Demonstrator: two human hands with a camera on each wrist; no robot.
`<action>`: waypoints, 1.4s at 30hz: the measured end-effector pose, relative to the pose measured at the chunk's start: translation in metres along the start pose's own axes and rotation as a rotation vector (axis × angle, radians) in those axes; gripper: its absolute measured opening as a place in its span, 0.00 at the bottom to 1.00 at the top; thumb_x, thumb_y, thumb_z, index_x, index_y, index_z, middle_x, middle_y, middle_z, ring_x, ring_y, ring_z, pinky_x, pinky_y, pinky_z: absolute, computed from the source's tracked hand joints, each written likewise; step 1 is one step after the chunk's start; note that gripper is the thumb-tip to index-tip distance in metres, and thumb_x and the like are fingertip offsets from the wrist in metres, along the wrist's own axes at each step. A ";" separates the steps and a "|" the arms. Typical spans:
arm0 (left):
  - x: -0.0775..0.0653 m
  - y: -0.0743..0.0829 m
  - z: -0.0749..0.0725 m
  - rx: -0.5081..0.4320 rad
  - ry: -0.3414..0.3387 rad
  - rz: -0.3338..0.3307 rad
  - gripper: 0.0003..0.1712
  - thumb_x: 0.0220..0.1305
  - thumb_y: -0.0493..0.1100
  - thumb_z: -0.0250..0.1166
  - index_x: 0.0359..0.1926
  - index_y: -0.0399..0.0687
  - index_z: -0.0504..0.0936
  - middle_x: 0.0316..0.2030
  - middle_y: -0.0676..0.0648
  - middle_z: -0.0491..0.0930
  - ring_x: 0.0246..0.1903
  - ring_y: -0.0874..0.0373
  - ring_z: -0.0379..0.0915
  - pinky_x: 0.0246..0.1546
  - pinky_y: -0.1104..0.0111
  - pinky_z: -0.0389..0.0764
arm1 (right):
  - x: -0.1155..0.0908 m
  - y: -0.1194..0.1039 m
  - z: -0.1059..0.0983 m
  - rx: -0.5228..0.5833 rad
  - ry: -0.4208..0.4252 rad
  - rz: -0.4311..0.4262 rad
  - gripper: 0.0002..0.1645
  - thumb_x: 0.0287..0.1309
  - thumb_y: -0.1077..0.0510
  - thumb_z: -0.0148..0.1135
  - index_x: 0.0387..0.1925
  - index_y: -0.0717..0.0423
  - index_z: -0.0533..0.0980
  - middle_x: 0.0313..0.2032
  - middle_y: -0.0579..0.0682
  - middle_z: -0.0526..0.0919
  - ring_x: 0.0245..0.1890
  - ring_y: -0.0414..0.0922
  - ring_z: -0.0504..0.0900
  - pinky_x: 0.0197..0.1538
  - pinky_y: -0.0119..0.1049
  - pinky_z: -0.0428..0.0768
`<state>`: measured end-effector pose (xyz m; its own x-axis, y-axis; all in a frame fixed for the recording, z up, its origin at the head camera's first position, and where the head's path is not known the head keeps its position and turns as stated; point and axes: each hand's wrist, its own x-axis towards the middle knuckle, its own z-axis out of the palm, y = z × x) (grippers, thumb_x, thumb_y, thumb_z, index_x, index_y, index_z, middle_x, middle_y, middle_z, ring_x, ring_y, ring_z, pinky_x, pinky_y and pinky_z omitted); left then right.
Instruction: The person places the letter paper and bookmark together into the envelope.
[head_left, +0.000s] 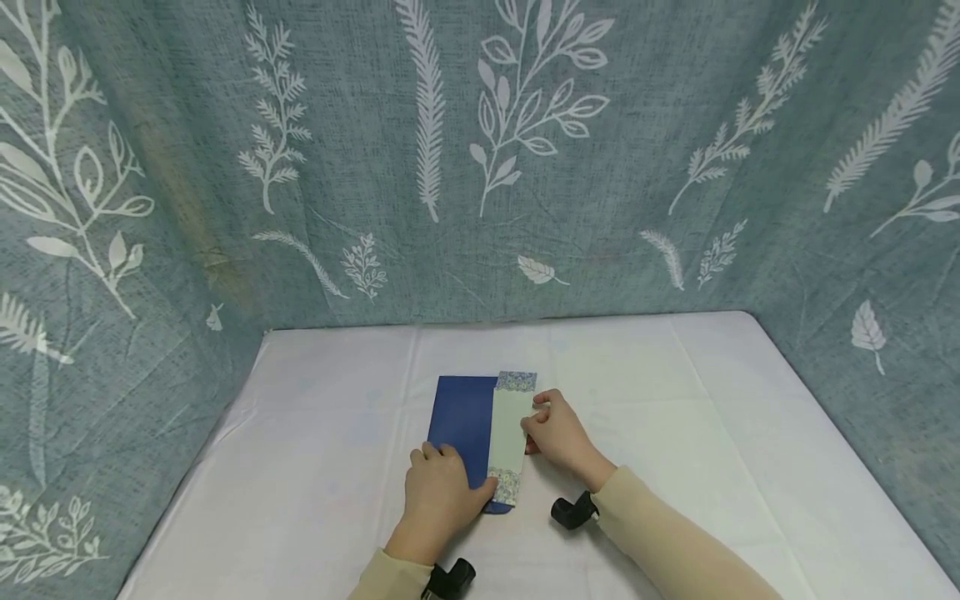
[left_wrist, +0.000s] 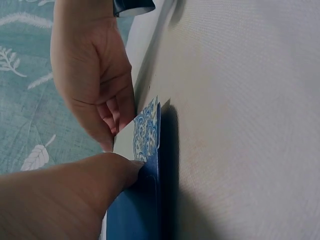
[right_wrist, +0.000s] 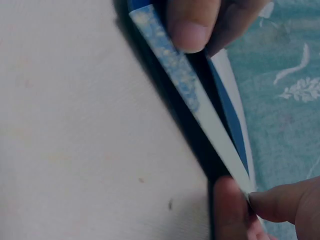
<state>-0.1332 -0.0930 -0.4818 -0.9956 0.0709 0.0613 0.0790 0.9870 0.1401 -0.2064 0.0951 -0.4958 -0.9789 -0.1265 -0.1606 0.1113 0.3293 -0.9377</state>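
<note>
A dark blue folder (head_left: 463,408) lies on the white-covered table. Along its right side runs a pale green strip (head_left: 510,429) with blue floral bands at both ends. My left hand (head_left: 441,493) rests over the folder's lower left part, its thumb stretched across to the strip's lower end. In the left wrist view that thumb (left_wrist: 112,172) presses beside the floral band (left_wrist: 146,131). My right hand (head_left: 558,432) pinches the strip's right edge between thumb and fingers. The right wrist view shows the strip (right_wrist: 215,132) tilted, with dark blue on either side of it.
The white tablecloth (head_left: 315,425) surrounds the folder, with fold creases running through it. A teal curtain with white leaf prints (head_left: 465,275) hangs behind and at both sides of the table. Black wrist cameras (head_left: 573,510) sit at both sleeves.
</note>
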 end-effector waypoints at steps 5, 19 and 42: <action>0.001 -0.001 0.002 -0.007 0.013 0.007 0.56 0.49 0.72 0.64 0.51 0.18 0.74 0.48 0.20 0.72 0.46 0.30 0.71 0.36 0.51 0.80 | 0.001 0.001 0.001 -0.131 0.032 -0.031 0.40 0.62 0.63 0.59 0.71 0.64 0.54 0.28 0.51 0.79 0.17 0.45 0.81 0.27 0.37 0.79; 0.000 -0.002 0.002 -0.020 0.000 -0.004 0.56 0.51 0.72 0.63 0.53 0.18 0.73 0.50 0.20 0.71 0.48 0.29 0.69 0.36 0.50 0.80 | -0.004 0.000 0.004 -0.138 -0.033 -0.064 0.41 0.62 0.63 0.59 0.72 0.65 0.52 0.25 0.49 0.81 0.17 0.45 0.82 0.31 0.36 0.81; -0.001 -0.005 0.000 -0.078 0.004 -0.009 0.52 0.54 0.70 0.63 0.54 0.20 0.74 0.50 0.22 0.71 0.48 0.31 0.69 0.39 0.49 0.79 | 0.016 -0.011 0.031 -0.007 -0.084 -0.022 0.35 0.60 0.68 0.60 0.66 0.68 0.60 0.27 0.56 0.78 0.15 0.43 0.80 0.23 0.39 0.82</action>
<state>-0.1326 -0.0985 -0.4823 -0.9961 0.0619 0.0635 0.0743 0.9732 0.2175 -0.2183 0.0601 -0.4977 -0.9632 -0.2118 -0.1655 0.0883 0.3323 -0.9390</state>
